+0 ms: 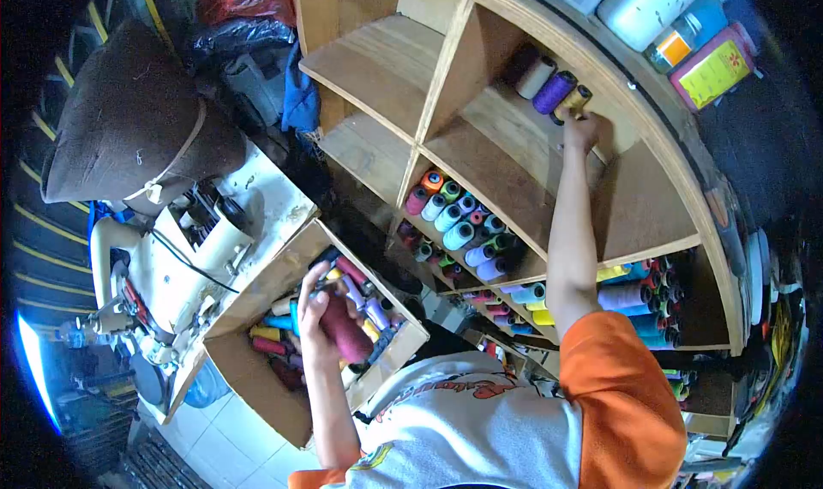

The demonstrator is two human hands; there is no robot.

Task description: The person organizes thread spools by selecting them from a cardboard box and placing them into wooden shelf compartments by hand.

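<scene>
My left hand [319,324] is wrapped round a maroon thread spool [346,330], held above an open cardboard box [249,403]. Inside the box lie several spools in yellow, blue, red, purple and other colours, partly hidden by my hand. My right hand [581,131] reaches into an upper shelf compartment, its fingers closed on the lower end of a tan-gold thread spool [574,100]. Beside that one stand a purple spool [555,92] and a white spool [536,77], side by side in a row.
The wooden shelf unit [446,69] has several lower compartments filled with thread spools [459,234]. To the left, a white sewing machine [193,258] with a brown cloth [129,120] over it stands beside the box. Bottles [711,65] and containers line the shelf's top.
</scene>
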